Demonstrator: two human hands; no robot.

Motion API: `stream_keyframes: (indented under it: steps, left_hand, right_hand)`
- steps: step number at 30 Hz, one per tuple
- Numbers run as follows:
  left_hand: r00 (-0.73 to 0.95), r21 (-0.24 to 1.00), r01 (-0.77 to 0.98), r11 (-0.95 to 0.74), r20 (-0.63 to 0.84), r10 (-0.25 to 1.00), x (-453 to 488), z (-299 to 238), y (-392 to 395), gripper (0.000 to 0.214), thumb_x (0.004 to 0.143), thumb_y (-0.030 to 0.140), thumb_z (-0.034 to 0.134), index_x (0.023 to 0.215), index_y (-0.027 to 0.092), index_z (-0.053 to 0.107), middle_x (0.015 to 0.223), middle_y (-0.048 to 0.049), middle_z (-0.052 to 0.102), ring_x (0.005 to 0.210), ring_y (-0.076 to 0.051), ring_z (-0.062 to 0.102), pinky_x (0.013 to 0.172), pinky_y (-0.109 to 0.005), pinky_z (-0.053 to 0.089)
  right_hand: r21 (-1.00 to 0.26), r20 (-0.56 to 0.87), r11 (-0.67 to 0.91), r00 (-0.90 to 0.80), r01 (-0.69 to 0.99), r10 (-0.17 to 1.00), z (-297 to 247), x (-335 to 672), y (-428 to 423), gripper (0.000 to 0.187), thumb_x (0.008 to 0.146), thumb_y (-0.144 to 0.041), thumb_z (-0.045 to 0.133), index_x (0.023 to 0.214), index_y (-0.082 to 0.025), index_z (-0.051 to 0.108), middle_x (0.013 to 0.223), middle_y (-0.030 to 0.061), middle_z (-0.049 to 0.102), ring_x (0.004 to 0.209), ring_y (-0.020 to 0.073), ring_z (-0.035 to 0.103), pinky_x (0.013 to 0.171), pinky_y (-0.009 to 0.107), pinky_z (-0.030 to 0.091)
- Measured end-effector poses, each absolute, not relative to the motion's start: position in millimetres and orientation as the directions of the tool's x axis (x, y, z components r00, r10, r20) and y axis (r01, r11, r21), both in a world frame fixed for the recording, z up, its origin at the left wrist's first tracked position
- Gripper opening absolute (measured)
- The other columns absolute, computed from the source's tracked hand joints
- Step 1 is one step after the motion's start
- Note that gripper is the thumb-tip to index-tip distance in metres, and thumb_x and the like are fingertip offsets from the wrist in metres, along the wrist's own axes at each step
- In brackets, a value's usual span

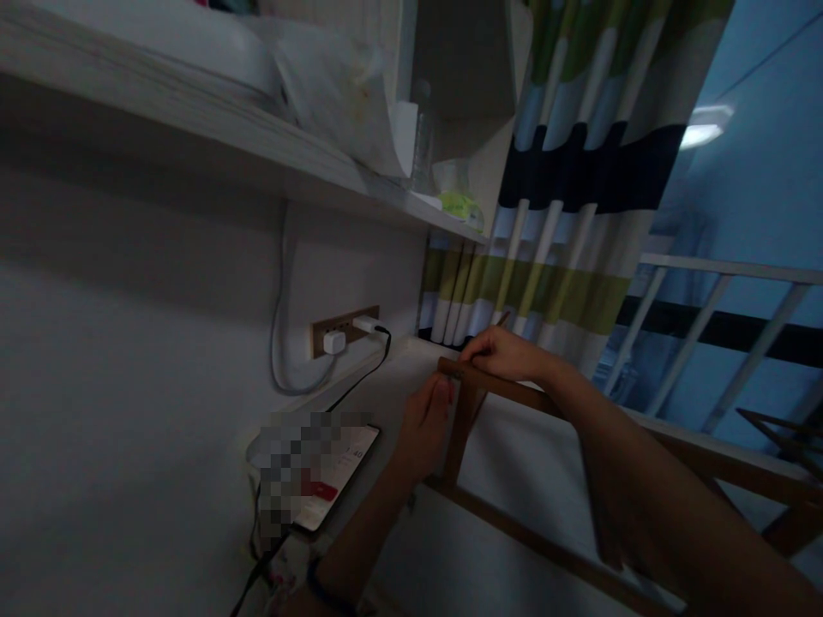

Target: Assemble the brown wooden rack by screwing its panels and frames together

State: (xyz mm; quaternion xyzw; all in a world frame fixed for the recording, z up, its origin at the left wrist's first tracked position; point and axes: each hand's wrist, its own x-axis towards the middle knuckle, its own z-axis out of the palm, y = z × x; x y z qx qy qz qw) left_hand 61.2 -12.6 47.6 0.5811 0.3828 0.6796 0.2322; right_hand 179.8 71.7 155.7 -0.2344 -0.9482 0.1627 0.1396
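A wooden frame (514, 403) of thin brown slats stands tilted on the pale bed surface, its upper corner near the striped curtain's foot. One long slat runs from that corner toward the right edge, a short upright drops from it, and a lower rail slants along the bottom
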Motion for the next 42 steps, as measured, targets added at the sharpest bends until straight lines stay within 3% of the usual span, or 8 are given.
stream_keyframes:
  steps: [15, 21, 24, 28, 32, 38, 42]
  left_hand:
    - [-0.161, 0.776, 0.262, -0.574, 0.622, 0.767, 58.3, 60.4, -19.8, 0.033, 0.087, 0.039, 0.028, 0.061, 0.019, 0.033, 0.056, 0.0047, 0.029, 0.049, -0.009, 0.027, 0.048, -0.024, 0.024]
    - [-0.094, 0.664, 0.484, -0.570, 0.687, 0.721, 59.1, 69.6, -28.8, 0.032, 0.087, 0.035, 0.027, 0.062, 0.019, 0.035, 0.054, 0.0048, 0.034, 0.051, -0.009, 0.033, 0.051, -0.024, 0.025]
    - [-0.087, 0.662, 0.492, -0.565, 0.684, 0.725, 57.3, 70.1, -30.2, 0.032, 0.087, 0.035, 0.028, 0.061, 0.018, 0.035, 0.055, 0.0047, 0.035, 0.051, -0.009, 0.034, 0.051, -0.024, 0.025]
    - [-0.135, 0.763, 0.324, -0.559, 0.622, 0.771, 55.5, 63.0, -25.6, 0.032, 0.087, 0.038, 0.030, 0.061, 0.018, 0.034, 0.056, 0.0051, 0.032, 0.050, -0.008, 0.030, 0.049, -0.023, 0.024]
    - [-0.293, 0.802, 0.171, -0.572, 0.596, 0.748, 54.7, 57.5, -20.4, 0.032, 0.086, 0.040, 0.030, 0.062, 0.018, 0.035, 0.054, 0.0057, 0.027, 0.048, -0.008, 0.027, 0.046, -0.022, 0.022]
    - [-0.386, 0.765, 0.332, -0.552, 0.644, 0.661, 51.7, 70.3, -20.7, 0.023, 0.082, 0.041, 0.043, 0.076, 0.019, 0.047, 0.055, 0.0062, 0.031, 0.049, -0.008, 0.031, 0.048, -0.021, 0.026]
    - [-0.380, 0.709, 0.468, -0.527, 0.700, 0.604, 40.9, 84.6, -18.1, 0.026, 0.083, 0.037, 0.040, 0.094, 0.019, 0.055, 0.055, 0.0054, 0.034, 0.051, -0.010, 0.035, 0.051, -0.022, 0.028]
  right_hand:
    - [-0.357, 0.223, 0.842, -0.838, 0.405, 0.498, 154.9, 180.0, 73.1, 0.031, 0.064, -0.007, 0.042, 0.078, -0.015, 0.069, 0.071, -0.0001, 0.066, 0.065, 0.0112, 0.057, 0.062, 0.020, 0.042]
    - [-0.359, 0.224, 0.847, -0.845, 0.392, 0.486, 154.8, 180.0, 72.3, 0.031, 0.063, -0.006, 0.042, 0.077, -0.015, 0.069, 0.071, -0.0003, 0.066, 0.066, 0.0112, 0.058, 0.063, 0.019, 0.043]
    - [-0.360, 0.223, 0.842, -0.840, 0.401, 0.495, 155.8, 180.7, 70.7, 0.032, 0.063, -0.006, 0.042, 0.077, -0.016, 0.069, 0.070, -0.0008, 0.066, 0.065, 0.0109, 0.057, 0.062, 0.019, 0.042]
    - [-0.365, 0.217, 0.832, -0.831, 0.417, 0.512, 156.5, 180.5, 69.7, 0.031, 0.064, -0.007, 0.042, 0.075, -0.017, 0.069, 0.067, -0.0016, 0.065, 0.062, 0.0103, 0.056, 0.060, 0.019, 0.042]
    - [-0.376, 0.211, 0.825, -0.828, 0.422, 0.520, 155.7, 179.6, 70.6, 0.031, 0.062, -0.005, 0.042, 0.075, -0.015, 0.069, 0.066, -0.0010, 0.065, 0.063, 0.0106, 0.056, 0.060, 0.018, 0.042]
    - [-0.387, 0.223, 0.833, -0.837, 0.394, 0.499, 153.0, 179.4, 74.3, 0.031, 0.062, -0.006, 0.042, 0.075, -0.017, 0.069, 0.066, -0.0019, 0.065, 0.062, 0.0103, 0.056, 0.060, 0.019, 0.042]
    - [-0.387, 0.241, 0.841, -0.838, 0.379, 0.489, 151.9, 179.4, 74.6, 0.032, 0.062, -0.006, 0.042, 0.075, -0.017, 0.069, 0.068, -0.0013, 0.065, 0.063, 0.0107, 0.057, 0.062, 0.019, 0.042]
